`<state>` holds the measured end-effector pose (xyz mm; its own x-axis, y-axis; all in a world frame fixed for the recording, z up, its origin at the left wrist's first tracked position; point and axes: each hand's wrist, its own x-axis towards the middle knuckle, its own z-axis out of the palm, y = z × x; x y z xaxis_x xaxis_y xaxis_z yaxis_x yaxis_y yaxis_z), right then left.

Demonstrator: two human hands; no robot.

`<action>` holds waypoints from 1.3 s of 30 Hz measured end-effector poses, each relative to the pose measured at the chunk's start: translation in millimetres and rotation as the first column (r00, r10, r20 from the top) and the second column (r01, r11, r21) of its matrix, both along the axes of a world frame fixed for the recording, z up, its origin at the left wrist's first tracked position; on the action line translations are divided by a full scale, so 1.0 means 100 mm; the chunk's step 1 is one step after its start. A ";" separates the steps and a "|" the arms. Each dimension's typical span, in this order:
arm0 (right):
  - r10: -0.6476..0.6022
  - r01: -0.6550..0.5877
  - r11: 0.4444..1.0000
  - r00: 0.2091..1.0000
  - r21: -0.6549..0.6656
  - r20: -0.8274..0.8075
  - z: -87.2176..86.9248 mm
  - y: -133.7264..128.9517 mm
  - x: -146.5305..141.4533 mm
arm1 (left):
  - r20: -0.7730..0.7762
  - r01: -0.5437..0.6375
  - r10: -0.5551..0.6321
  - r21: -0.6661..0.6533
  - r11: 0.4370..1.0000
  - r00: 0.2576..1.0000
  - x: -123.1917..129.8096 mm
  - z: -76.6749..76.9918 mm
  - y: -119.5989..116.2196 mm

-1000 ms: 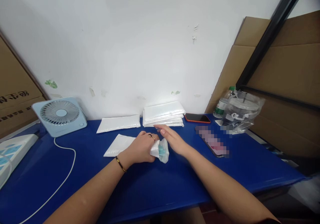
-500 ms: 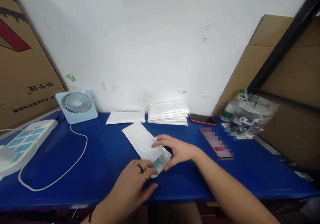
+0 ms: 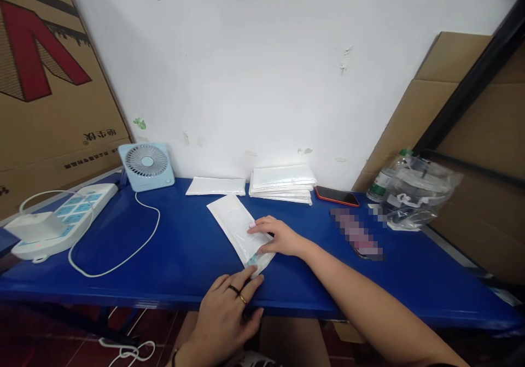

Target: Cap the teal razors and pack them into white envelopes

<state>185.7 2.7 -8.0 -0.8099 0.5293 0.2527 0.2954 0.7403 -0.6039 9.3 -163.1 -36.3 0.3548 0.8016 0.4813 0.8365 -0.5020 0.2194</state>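
Note:
A flat white packet [image 3: 233,222] with a glossy, see-through film lies slanted on the blue table, its lower end towards me. Something teal [image 3: 253,260] shows through the film near that end; I cannot make out what it is. My right hand [image 3: 283,237] rests on the packet's lower right part, fingers bent and apart, thumb near the teal patch. At the packet's bottom end is my left hand [image 3: 232,309], with two rings on its fingers. Its fingertips touch the packet's edge, and the thumb stands apart below, over the table's front edge.
Along the wall lie a single white packet [image 3: 216,186] and a stack of white packets [image 3: 283,184]. To the right are an orange-edged phone [image 3: 337,196], a blurred phone [image 3: 356,234], a bottle [image 3: 381,184] and a bagged cup [image 3: 418,192]. A fan [image 3: 146,164] and power strip [image 3: 77,214] stand left.
The camera view has shifted, so the scene sits further right. My left hand has drawn back towards me at the packet's end, and my right hand has settled flatter onto the packet.

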 end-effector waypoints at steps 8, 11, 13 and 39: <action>-0.084 0.071 0.994 0.985 0.088 0.150 0.07 -0.20 -0.15 | -0.032 0.029 -0.029 -0.005 1.000 0.999 0.01 -0.01 -0.03; -0.111 0.087 0.984 0.982 0.156 0.152 0.07 -0.21 -0.19 | -0.013 0.025 -0.026 -0.014 1.000 1.000 0.01 -0.02 -0.02; -0.047 0.029 0.992 0.986 0.120 0.158 0.07 -0.17 -0.16 | -0.003 0.024 -0.024 -0.020 1.000 1.000 0.01 -0.03 -0.02; 0.164 -0.165 0.962 0.986 -0.217 -0.022 0.10 0.18 0.32 | 0.079 -0.230 0.249 -0.195 0.953 0.965 0.01 0.15 0.23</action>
